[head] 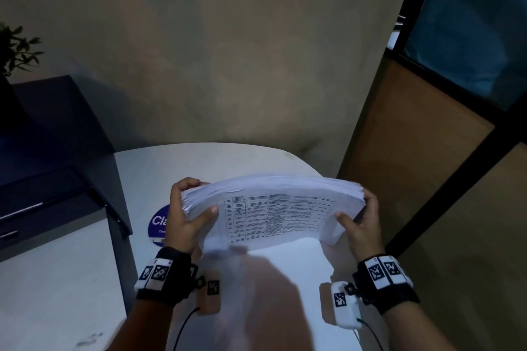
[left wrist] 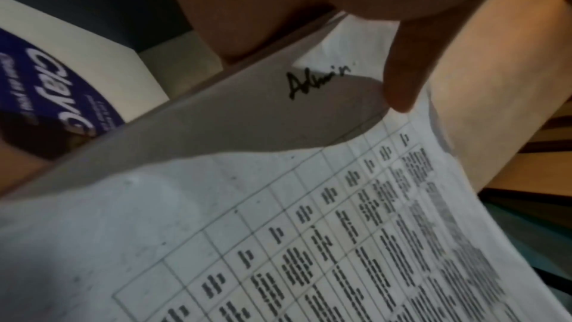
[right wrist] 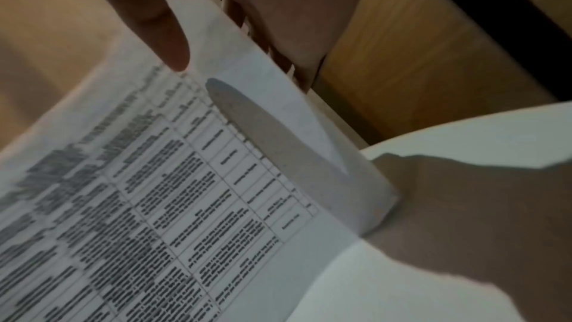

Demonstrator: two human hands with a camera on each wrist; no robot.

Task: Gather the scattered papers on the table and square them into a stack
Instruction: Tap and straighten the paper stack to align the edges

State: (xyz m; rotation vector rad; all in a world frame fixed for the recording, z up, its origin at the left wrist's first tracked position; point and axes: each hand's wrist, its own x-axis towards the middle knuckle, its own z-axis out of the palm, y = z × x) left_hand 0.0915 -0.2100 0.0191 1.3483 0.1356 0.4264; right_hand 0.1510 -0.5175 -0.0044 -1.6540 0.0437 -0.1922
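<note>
Paper stack (head: 273,208): gathered, held bowed over counter (head: 199,162); left hand (head: 185,216), right hand (head: 363,222) grips curled round ends; edges ragged, squaring outstanding.

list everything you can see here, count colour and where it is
paper stack: one thick pile, white, printed table on top sheet, held at both ends over the table
table: one, white, in front of the person
sticker: one, round, blue with white lettering, on the table, partly hidden by the left grip
cabinet: one, dark, left of the table
plant: one, dark leaves, upper left
wood panels: at least two, brown, dark-framed, right of the table
wrist bands: two, black with black-and-white markers, one per wrist
left grip: one, thumb on top sheet, holds the stack's left end
right grip: one, thumb on top, holds the right end
</note>
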